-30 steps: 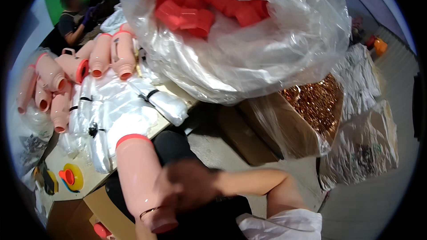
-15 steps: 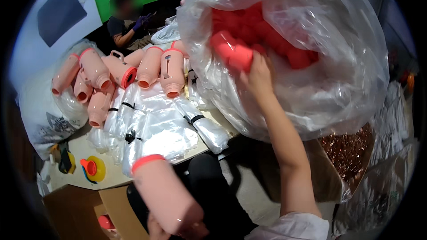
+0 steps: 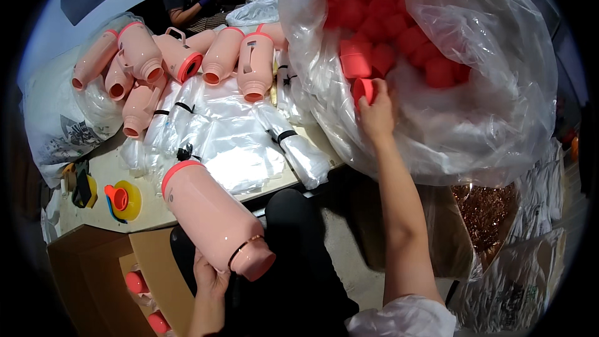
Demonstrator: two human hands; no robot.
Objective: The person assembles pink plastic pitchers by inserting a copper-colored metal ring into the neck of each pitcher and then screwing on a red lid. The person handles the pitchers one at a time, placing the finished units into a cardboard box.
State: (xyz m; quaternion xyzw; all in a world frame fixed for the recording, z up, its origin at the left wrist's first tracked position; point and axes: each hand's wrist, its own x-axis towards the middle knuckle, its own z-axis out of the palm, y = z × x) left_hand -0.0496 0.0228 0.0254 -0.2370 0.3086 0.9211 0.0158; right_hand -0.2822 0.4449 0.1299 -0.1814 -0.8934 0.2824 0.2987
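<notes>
My left hand (image 3: pixel 211 274) is closed round the underside of a pink thermos jug body (image 3: pixel 209 209). The jug lies tilted over my lap, its red-rimmed end up to the left and its narrow neck down to the right. My right hand (image 3: pixel 379 112) reaches into a large clear plastic bag (image 3: pixel 499 131) and grips a red cup-shaped cap (image 3: pixel 362 92) by its edge. The cap's hollow side shows. Beyond it in the bag lie several more red caps (image 3: pixel 393 25).
Several pink jugs (image 3: pixel 219 56) are piled on the table behind flat clear plastic sleeves (image 3: pixel 243 143). At left sits a yellow tape roll (image 3: pixel 131 200). An open cardboard box (image 3: pixel 156 262) holds red-capped jugs; copper-coloured shreds (image 3: pixel 483 218) fill another. A person (image 3: pixel 187 0) sits at the back.
The jug in my left hand has turned, so its neck now shows. In the bag, my right hand now holds a single cap with its hollow side visible. The whole view has shifted slightly.
</notes>
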